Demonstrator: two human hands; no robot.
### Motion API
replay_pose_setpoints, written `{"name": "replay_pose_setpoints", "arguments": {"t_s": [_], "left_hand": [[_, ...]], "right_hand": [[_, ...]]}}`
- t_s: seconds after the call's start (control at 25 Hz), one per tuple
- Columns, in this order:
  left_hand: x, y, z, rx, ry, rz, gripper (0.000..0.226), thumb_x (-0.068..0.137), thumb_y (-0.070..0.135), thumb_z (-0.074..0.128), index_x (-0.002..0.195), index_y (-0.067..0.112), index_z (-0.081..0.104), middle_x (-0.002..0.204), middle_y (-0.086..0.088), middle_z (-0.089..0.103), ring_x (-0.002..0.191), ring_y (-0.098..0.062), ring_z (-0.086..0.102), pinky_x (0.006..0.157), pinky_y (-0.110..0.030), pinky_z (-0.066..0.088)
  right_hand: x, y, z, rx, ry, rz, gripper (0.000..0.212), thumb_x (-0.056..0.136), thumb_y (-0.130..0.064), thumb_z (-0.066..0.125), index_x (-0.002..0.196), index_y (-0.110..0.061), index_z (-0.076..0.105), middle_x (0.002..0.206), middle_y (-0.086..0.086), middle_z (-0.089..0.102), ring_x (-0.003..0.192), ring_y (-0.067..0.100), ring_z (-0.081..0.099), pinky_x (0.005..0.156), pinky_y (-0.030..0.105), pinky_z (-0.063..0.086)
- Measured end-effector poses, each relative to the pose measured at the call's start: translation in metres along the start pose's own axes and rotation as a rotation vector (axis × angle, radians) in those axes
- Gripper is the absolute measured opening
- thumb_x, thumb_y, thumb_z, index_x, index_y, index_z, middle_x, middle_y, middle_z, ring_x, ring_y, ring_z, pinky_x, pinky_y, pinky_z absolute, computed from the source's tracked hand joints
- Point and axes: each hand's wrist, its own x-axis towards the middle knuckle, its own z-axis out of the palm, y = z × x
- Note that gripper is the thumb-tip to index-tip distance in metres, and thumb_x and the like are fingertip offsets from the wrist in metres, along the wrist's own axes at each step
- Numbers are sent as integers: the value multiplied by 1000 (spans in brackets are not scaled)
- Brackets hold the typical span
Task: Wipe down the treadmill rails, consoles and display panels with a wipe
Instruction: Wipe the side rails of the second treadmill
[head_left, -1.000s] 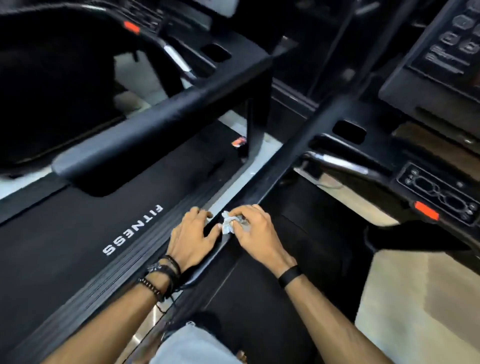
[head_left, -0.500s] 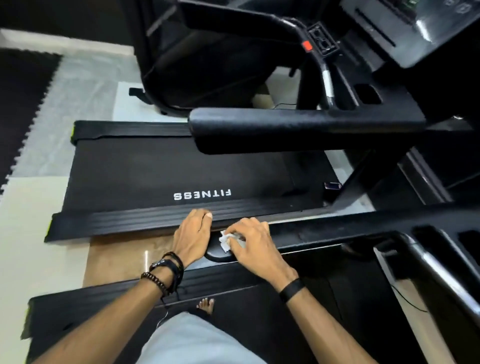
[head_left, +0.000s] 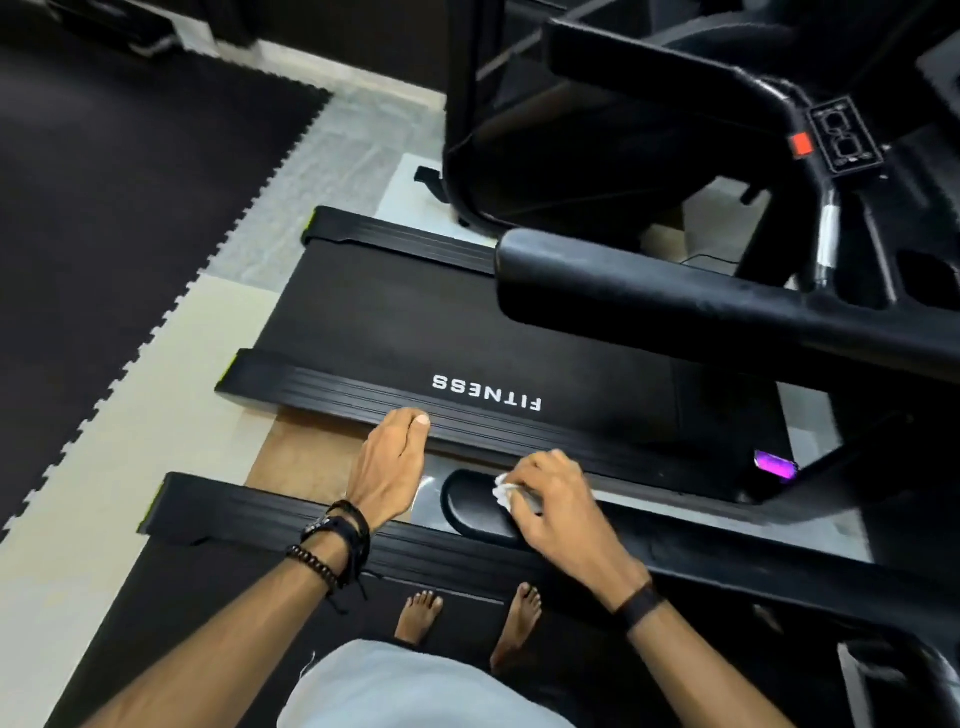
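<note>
- Compared with half a second back, the left hand has been pulled off the rail end, fingers loosely extended, nothing held.
- The wipe is kept scrunched under the right hand, pinched by curled fingers and pressed onto the rail's rounded end.
- Further off, the neighbouring treadmill belt is seen more fully.

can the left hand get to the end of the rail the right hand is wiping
Probably yes. The left hand hangs free just beside the rounded rail end, with nothing between them; the right hand and wipe sit further along it.
</note>
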Motion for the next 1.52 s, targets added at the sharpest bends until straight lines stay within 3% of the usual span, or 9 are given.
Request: {"name": "replay_pose_setpoints", "arguments": {"t_s": [0.24,0.36,0.48,0.64,0.76,0.88,1.08,1.32,1.52], "left_hand": [[-14,27,7,-35,170,-119,69,92,61,17,106,9,60,102,-8,63,96,-25,57,88,-47,47],[-27,29,16,-21,200,-201,79,88,67,13,110,7,59,111,-12,63,102,-28,58,89,-44,45],[-36,37,35,-21,210,-275,58,103,54,25,110,8,60,111,-11,65,103,-27,58,87,-39,43],[-47,46,45,-76,220,-312,35,107,38,36,99,16,62,100,-10,68,93,-27,62,77,-33,46],[-53,49,53,18,201,-302,11,103,25,51,99,25,62,101,4,62,91,-16,59,72,-22,41],[-55,51,62,90,252,-278,11,96,15,52,96,24,59,99,7,56,89,-14,57,80,-31,43],[-54,50,63,84,262,-249,10,97,16,50,94,23,55,95,9,53,81,-9,55,79,-32,45],[-46,43,63,-4,221,-260,17,98,19,46,83,21,53,91,4,57,84,-17,56,77,-32,45],[-31,43,54,-136,279,-385,44,90,36,32,70,19,67,86,7,69,84,-10,61,74,-33,44]], "right_hand": [[-15,-5,-5,195,-164,-345,12,96,-14,63,104,-16,72,107,-6,63,101,14,57,89,27,48],[-3,36,-23,264,-153,-284,13,92,-12,67,99,-20,74,104,-10,67,100,10,62,88,32,51],[30,27,-2,221,-237,-288,16,91,-11,63,102,-15,73,101,-3,67,96,16,61,88,37,50],[7,26,-15,243,-303,-490,15,93,-12,65,106,-13,73,109,-5,64,104,10,57,92,20,47],[4,60,-33,322,-259,-406,13,92,-16,67,101,-18,76,106,-12,69,102,6,62,92,28,51],[31,48,-14,277,-287,-288,16,88,-11,65,100,-14,76,100,-4,72,95,13,64,87,39,52],[12,45,-18,284,-278,-393,18,91,-11,68,107,-15,75,109,-9,69,103,6,61,93,21,48],[38,59,-11,275,-301,-134,14,93,-13,67,101,-14,79,97,-8,74,86,-1,64,82,23,48],[29,40,-11,316,-342,-387,18,92,-13,68,108,-14,77,116,-7,72,110,6,62,99,18,45]]}}
